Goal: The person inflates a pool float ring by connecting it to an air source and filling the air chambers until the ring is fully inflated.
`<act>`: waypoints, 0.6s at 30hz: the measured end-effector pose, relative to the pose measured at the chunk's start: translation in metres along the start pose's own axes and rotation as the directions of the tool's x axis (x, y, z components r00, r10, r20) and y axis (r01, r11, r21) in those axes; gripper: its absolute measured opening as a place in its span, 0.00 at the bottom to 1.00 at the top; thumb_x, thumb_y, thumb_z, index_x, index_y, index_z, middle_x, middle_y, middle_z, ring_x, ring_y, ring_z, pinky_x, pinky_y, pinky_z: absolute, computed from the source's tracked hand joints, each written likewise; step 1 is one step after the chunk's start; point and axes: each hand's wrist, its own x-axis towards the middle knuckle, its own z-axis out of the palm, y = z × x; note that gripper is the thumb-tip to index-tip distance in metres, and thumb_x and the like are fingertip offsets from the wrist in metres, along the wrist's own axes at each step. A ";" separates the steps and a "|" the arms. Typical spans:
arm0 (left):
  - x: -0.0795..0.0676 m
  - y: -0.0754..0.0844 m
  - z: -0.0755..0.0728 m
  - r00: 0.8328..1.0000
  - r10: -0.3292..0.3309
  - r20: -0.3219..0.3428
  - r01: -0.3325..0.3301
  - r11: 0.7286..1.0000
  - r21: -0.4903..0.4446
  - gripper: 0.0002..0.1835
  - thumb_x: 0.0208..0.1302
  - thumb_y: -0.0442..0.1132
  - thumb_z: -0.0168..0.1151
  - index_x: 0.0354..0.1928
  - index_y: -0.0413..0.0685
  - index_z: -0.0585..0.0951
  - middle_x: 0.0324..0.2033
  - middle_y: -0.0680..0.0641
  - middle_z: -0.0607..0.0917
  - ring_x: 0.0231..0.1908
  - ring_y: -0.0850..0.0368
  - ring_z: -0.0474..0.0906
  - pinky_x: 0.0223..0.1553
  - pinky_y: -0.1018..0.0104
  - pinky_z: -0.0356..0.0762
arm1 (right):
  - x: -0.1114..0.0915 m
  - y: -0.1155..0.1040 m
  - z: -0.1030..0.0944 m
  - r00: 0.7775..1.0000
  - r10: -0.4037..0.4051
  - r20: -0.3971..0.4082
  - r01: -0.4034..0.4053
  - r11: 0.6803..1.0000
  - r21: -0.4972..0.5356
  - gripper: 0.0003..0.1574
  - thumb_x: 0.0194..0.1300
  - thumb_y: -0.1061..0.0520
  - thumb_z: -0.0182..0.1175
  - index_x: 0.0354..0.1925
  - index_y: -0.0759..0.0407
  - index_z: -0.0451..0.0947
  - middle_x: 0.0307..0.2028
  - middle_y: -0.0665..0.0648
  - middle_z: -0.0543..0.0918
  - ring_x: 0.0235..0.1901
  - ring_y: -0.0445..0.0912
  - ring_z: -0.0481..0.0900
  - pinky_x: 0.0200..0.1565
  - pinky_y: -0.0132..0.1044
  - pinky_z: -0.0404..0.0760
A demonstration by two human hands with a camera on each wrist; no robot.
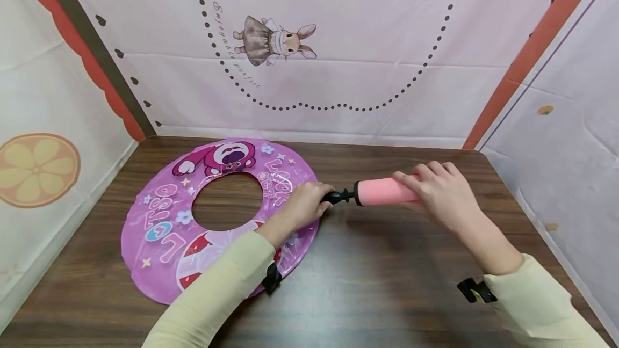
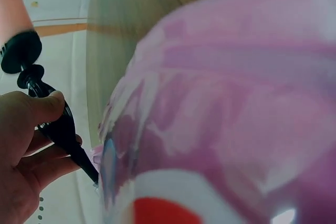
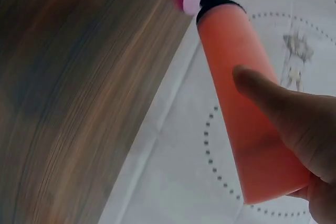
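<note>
A purple inflatable swim ring point(image 1: 162, 235) with a bear and strawberry print lies at the left, puffed up with some wrinkles. Its right edge meets the black nozzle point(image 2: 64, 129) of a pink hand pump point(image 1: 384, 192). My left hand point(image 1: 306, 204) pinches this nozzle between thumb and fingers, and in the left wrist view the narrow tip runs to the ring's side; the valve itself is mostly hidden. Around the pump's pink barrel, my right hand point(image 1: 442, 192) holds on near the end away from the ring. The pump is roughly level, above the tabletop.
Beneath everything is a dark wood-grain table point(image 1: 367, 283). A pale cloth backdrop point(image 1: 367, 31) with a printed rabbit rises behind it, and cloth walls flank both sides. Black clips point(image 1: 476, 290) sit at the sleeve cuffs.
</note>
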 end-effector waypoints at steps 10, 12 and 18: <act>0.001 0.004 0.003 1.000 -0.002 0.015 0.002 1.000 -0.003 0.15 0.52 0.40 0.68 0.43 0.46 0.81 0.38 0.47 0.85 0.39 0.51 0.82 0.44 0.59 0.78 | -0.007 -0.011 0.009 0.999 0.031 0.045 -0.033 0.999 0.028 0.38 0.34 0.43 0.76 0.48 0.49 0.77 0.33 0.60 0.80 0.35 0.57 0.77 0.34 0.50 0.74; 0.001 0.004 0.004 1.000 -0.008 0.019 0.008 1.000 -0.008 0.15 0.52 0.40 0.68 0.43 0.46 0.81 0.38 0.46 0.85 0.39 0.51 0.82 0.44 0.58 0.78 | -0.014 -0.004 0.004 0.999 0.032 0.041 -0.034 0.999 0.039 0.38 0.36 0.43 0.74 0.49 0.49 0.76 0.33 0.59 0.80 0.34 0.57 0.77 0.33 0.50 0.73; 0.000 0.003 0.004 0.999 -0.027 0.029 0.028 0.999 -0.018 0.16 0.52 0.42 0.68 0.43 0.47 0.81 0.39 0.47 0.85 0.39 0.50 0.82 0.45 0.58 0.78 | -0.036 0.025 -0.017 0.996 0.064 0.063 -0.069 0.995 0.073 0.40 0.57 0.24 0.43 0.50 0.48 0.76 0.32 0.58 0.80 0.33 0.58 0.77 0.33 0.51 0.72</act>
